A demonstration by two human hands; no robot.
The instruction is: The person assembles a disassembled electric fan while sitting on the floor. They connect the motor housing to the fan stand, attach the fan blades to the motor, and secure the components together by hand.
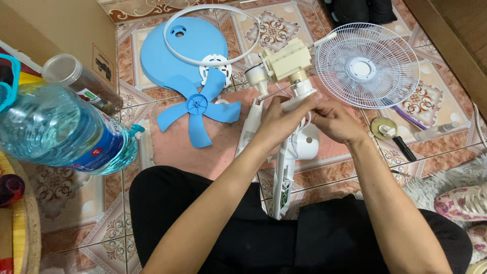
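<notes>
Black-trousered lap nearest, white fan neck (284,167) standing over it, left hand (278,122) closed round its upper part, right hand (332,121) pinching the same joint, cream motor housing (285,60) just above, blue fan blade (199,107) and white grille (367,65) on the tiled floor (127,223) beyond

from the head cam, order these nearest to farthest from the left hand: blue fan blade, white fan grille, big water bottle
Measured from the left hand:
1. Blue fan blade, just to its left on the floor.
2. White fan grille, up and to the right, past the motor.
3. Big water bottle, lying at the far left edge.
</notes>
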